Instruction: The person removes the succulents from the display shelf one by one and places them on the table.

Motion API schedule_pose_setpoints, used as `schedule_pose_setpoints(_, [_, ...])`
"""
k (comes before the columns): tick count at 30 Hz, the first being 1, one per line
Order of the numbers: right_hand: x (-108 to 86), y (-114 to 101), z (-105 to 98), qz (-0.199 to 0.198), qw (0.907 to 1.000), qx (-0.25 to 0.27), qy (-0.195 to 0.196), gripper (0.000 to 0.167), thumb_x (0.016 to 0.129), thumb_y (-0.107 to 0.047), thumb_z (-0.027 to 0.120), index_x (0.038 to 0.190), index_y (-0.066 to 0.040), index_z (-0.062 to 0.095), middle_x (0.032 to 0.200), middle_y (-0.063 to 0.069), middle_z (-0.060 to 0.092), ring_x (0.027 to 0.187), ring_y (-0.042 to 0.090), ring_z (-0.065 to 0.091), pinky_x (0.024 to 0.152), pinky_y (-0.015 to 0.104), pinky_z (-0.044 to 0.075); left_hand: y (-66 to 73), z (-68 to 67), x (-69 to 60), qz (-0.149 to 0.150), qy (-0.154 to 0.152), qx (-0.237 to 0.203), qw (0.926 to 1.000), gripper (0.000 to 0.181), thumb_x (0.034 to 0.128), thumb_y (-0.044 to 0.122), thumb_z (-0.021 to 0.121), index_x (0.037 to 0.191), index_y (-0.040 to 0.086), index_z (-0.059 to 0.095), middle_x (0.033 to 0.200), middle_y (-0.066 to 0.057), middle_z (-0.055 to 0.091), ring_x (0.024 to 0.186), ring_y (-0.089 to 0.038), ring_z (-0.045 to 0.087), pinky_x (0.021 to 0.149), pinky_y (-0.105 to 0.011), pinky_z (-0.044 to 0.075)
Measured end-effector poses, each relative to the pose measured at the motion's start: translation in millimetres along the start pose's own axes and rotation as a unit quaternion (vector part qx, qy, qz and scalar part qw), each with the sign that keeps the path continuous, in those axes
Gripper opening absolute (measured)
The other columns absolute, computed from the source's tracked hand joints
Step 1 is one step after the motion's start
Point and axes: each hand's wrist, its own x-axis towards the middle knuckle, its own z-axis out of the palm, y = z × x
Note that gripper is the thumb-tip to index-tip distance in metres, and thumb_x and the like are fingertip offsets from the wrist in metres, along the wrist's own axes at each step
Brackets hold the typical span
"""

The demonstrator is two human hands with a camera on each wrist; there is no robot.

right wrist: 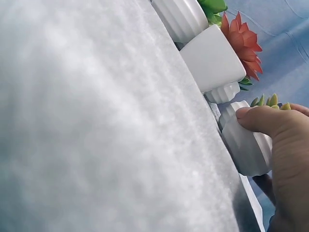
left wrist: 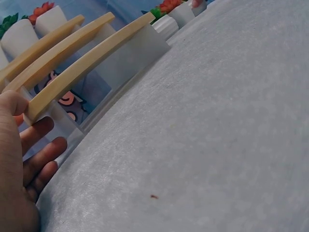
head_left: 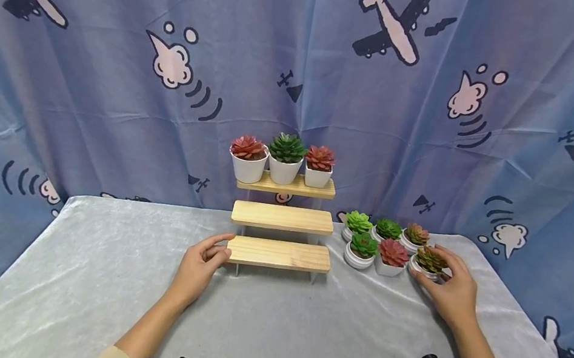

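My left hand [head_left: 199, 266] pinches the left end of the lowest wooden shelf [head_left: 276, 254]; in the left wrist view the thumb lies over the end of that shelf [left wrist: 87, 67] and fingers are beneath it. At the right, my right hand [head_left: 450, 287] grips a white ribbed pot with a yellow-green succulent [head_left: 430, 260]. The right wrist view shows the thumb on the side of this pot [right wrist: 244, 145], which is tilted in that view; whether it touches the table cannot be told. Beside it stands a square white pot with a red succulent [head_left: 392, 256].
Three potted succulents, including a green one [head_left: 286, 157], stand on the top shelf [head_left: 286, 184]. The middle shelf [head_left: 283, 217] is below. Several small pots, one with a green plant [head_left: 363, 248], are grouped right of the stand. A patterned curtain [head_left: 285, 38] hangs behind the grey-covered table [head_left: 270, 336].
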Motion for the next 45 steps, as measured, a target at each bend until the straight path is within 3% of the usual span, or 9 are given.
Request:
schedule_pose_setpoints(5, [-0.1, 2.5, 2.5, -0.008, 0.9999, -0.004, -0.007, 0.062, 0.078, -0.015, 0.087, 0.134, -0.007, 0.063, 0.139, 0.019, 0.059, 0.121, 0.027, 0.053, 0.082, -0.003, 0.031, -0.1, -1.1, 0.2, 0.001, 0.003, 0.001, 1.0000, 0.033, 0.0981, 0.015, 0.065, 0.131, 0.015, 0.068, 0.108, -0.015, 0.078, 0.092, -0.005, 0.070, 0.084, -0.021, 0.055])
schedule_pose_setpoints(9, [-0.1, 2.8, 5.2, -0.013, 0.9999, 0.010, 0.003, 0.064, 0.075, -0.013, 0.089, 0.133, -0.006, 0.063, 0.138, 0.020, 0.060, 0.115, -0.011, 0.045, 0.081, -0.004, 0.032, 0.3, -2.9, 0.4, 0.002, 0.004, 0.002, 1.0000, 0.034, 0.0983, 0.016, 0.065, 0.132, 0.013, 0.067, 0.109, -0.015, 0.077, 0.092, -0.005, 0.070, 0.084, -0.020, 0.055])
schedule_pose_setpoints(12, [-0.1, 2.4, 7.6, -0.018, 0.9996, 0.020, 0.007, 0.067, 0.073, -0.010, 0.090, 0.134, -0.005, 0.062, 0.138, 0.021, 0.060, 0.110, -0.026, 0.033, 0.081, -0.004, 0.031, 0.5, -5.2, 0.6, 0.002, 0.007, 0.007, 0.9999, 0.034, 0.0980, 0.015, 0.065, 0.131, 0.013, 0.068, 0.108, -0.015, 0.078, 0.091, -0.004, 0.070, 0.084, -0.020, 0.054])
schedule_pose_setpoints(15, [0.1, 2.0, 7.6, -0.020, 0.9997, 0.014, -0.001, 0.071, 0.073, -0.012, 0.090, 0.137, -0.007, 0.060, 0.140, 0.022, 0.058, 0.119, -0.007, 0.047, 0.090, 0.004, 0.038, 0.8, -6.7, 1.3, 0.005, 0.010, 0.013, 0.9999, 0.034, 0.0976, 0.015, 0.065, 0.131, 0.013, 0.068, 0.107, -0.015, 0.078, 0.091, -0.004, 0.070, 0.084, -0.020, 0.055])
schedule_pose_setpoints(18, [1.6, 0.3, 2.6, -0.022, 0.9995, 0.006, -0.020, 0.077, 0.072, -0.015, 0.091, 0.141, -0.006, 0.057, 0.144, 0.025, 0.054, 0.131, 0.031, 0.052, 0.107, 0.039, 0.046, 1.6, -6.0, 2.0, 0.008, 0.008, 0.012, 0.9999, 0.034, 0.0976, 0.015, 0.065, 0.132, 0.013, 0.067, 0.107, -0.015, 0.078, 0.092, -0.004, 0.070, 0.084, -0.021, 0.055])
schedule_pose_setpoints(21, [5.0, -2.4, -5.8, -0.029, 0.9987, 0.005, -0.041, 0.083, 0.073, -0.016, 0.089, 0.145, -0.003, 0.051, 0.149, 0.029, 0.046, 0.135, 0.055, 0.041, 0.104, 0.075, 0.031, 1.1, -3.6, 1.9, 0.009, 0.014, 0.008, 0.9998, 0.034, 0.0970, 0.014, 0.065, 0.131, 0.013, 0.068, 0.105, -0.014, 0.078, 0.090, -0.004, 0.070, 0.082, -0.020, 0.055])
schedule_pose_setpoints(30, [8.6, -33.9, -33.7, -0.069, 0.9967, 0.000, -0.043, 0.085, 0.077, -0.015, 0.085, 0.152, -0.013, 0.046, 0.153, 0.026, 0.043, 0.137, 0.054, 0.037, 0.097, 0.079, 0.029, -3.0, 4.9, -1.9, -0.002, -0.004, -0.007, 1.0000, 0.033, 0.0986, 0.017, 0.065, 0.132, 0.013, 0.068, 0.109, -0.015, 0.078, 0.095, -0.010, 0.071, 0.084, -0.021, 0.055])
schedule_pose_setpoints(40, [37.6, -110.1, -23.2, -0.101, 0.9936, 0.036, -0.034, 0.070, 0.086, -0.019, 0.081, 0.148, -0.015, 0.051, 0.150, 0.020, 0.050, 0.127, 0.044, 0.051, 0.096, 0.056, 0.044, -1.6, 1.2, -0.3, 0.005, 0.005, 0.003, 1.0000, 0.034, 0.0981, 0.017, 0.065, 0.131, 0.013, 0.068, 0.108, -0.014, 0.078, 0.090, -0.007, 0.070, 0.083, -0.022, 0.055])
schedule_pose_setpoints(45, [54.8, -147.7, -12.0, -0.105, 0.9883, 0.072, -0.083, 0.070, 0.089, -0.022, 0.079, 0.151, -0.016, 0.047, 0.152, 0.019, 0.047, 0.134, 0.045, 0.047, 0.100, 0.065, 0.045, -2.9, 1.4, 0.4, 0.009, 0.008, 0.008, 0.9999, 0.034, 0.0974, 0.016, 0.065, 0.131, 0.013, 0.068, 0.107, -0.013, 0.078, 0.089, -0.007, 0.071, 0.082, -0.022, 0.055])
